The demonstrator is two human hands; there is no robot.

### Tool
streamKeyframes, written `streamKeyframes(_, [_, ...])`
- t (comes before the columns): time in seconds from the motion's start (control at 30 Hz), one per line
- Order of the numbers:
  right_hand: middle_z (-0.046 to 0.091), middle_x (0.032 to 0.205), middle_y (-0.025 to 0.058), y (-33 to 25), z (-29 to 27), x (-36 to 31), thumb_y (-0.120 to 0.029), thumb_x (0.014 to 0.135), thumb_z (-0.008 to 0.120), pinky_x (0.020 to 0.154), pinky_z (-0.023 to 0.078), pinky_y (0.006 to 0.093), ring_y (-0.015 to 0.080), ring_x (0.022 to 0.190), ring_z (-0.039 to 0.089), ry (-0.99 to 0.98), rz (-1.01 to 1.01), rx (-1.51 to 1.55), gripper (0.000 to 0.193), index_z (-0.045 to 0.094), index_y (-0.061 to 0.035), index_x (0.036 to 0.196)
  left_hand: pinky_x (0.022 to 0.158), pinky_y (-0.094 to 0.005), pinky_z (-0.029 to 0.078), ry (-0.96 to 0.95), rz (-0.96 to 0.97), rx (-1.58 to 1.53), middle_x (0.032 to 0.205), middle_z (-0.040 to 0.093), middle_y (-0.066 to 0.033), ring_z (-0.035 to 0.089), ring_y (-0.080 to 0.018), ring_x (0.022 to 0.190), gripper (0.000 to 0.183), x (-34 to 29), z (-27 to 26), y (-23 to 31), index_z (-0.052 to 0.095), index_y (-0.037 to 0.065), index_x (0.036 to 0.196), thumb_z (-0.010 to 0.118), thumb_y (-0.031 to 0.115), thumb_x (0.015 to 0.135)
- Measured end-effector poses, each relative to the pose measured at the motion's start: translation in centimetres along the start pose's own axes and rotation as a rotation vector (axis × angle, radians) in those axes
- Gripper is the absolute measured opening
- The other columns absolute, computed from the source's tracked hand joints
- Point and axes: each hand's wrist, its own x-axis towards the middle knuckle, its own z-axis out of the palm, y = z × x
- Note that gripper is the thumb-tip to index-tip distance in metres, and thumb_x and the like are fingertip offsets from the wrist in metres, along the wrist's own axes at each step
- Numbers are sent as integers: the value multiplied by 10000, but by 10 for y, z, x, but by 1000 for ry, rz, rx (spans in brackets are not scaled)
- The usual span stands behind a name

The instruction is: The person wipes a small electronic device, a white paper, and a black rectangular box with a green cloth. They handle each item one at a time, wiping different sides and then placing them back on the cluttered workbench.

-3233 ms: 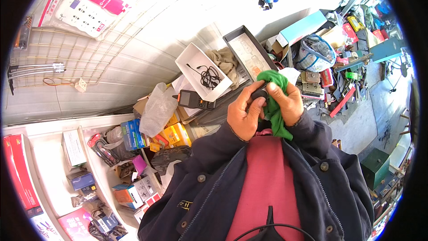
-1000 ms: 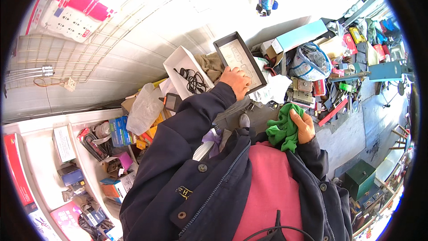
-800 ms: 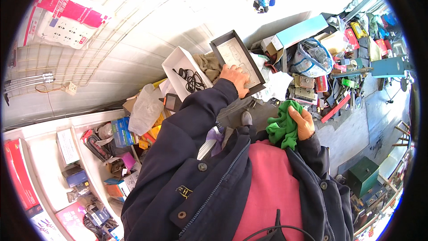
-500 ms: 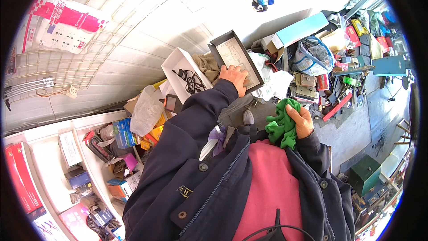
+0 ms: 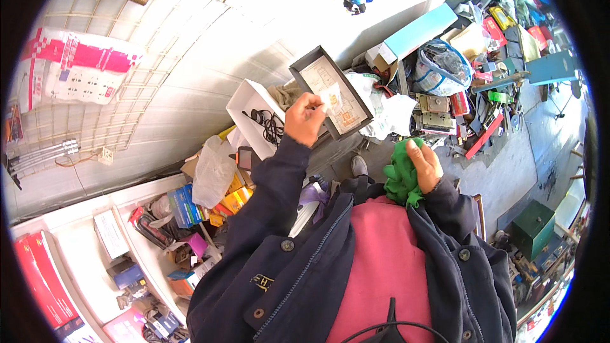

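My left hand [image 5: 305, 119] is raised over the near left side of a shallow dark-rimmed tray [image 5: 311, 80], fingers pinched together. Between the fingertips is a small pale, see-through piece [image 5: 332, 96], perhaps thin plastic; its exact kind is too small to make out. The tray's light bottom bears printed line drawings and lies tilted among other goods. A crumpled green cloth [image 5: 400, 174] is bunched in my right hand [image 5: 427, 168], held near my right chest with the thumb on top.
Left of the tray stands a white box [image 5: 249, 98] with a black cable [image 5: 272, 128] inside. White plastic bags [image 5: 387, 114], a blue-white bag [image 5: 441, 70] and a light-blue box [image 5: 419, 30] lie to the right. Stocked white shelving [image 5: 121, 216] stands at lower left.
My left hand has lifted off the tray's bottom and drawn back left, now pinching a small pale piece. My right hand keeps the green cloth almost in place.
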Motion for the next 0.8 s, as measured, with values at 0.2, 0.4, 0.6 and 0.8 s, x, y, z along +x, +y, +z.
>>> streamKeyframes(0.2, [696,866,262,11,11,1,-282,996,623,744,525,487,442,844,696,-67,-131,-604,289,662,0,1048,970,-408,558,-47,-79,-818,1225,700,-115,690,-230,1058,135,-32,5,27,608,51,1138,593,52,1004])
streamKeyframes(0.4, [752,869,140,14,18,-8,-181,992,642,735,558,348,191,776,714,-50,-204,-682,233,699,16,1102,900,-416,536,146,430,568,1069,729,-142,692,-354,1009,140,-21,-9,28,626,58,971,670,-16,860])
streamKeyframes(0.6, [727,872,200,21,22,-31,-208,965,658,726,545,392,297,785,712,12,-170,-556,249,695,13,1074,989,-495,400,-83,607,886,978,700,-87,630,-303,1094,133,-3,6,0,640,116,908,725,127,806])
streamKeyframes(0.8, [737,868,198,36,20,-59,-216,969,661,710,545,389,284,772,725,108,-105,-427,257,696,18,1071,1019,-521,341,-197,571,985,1069,738,-53,621,-283,1124,141,-5,18,-34,737,143,911,760,273,862])
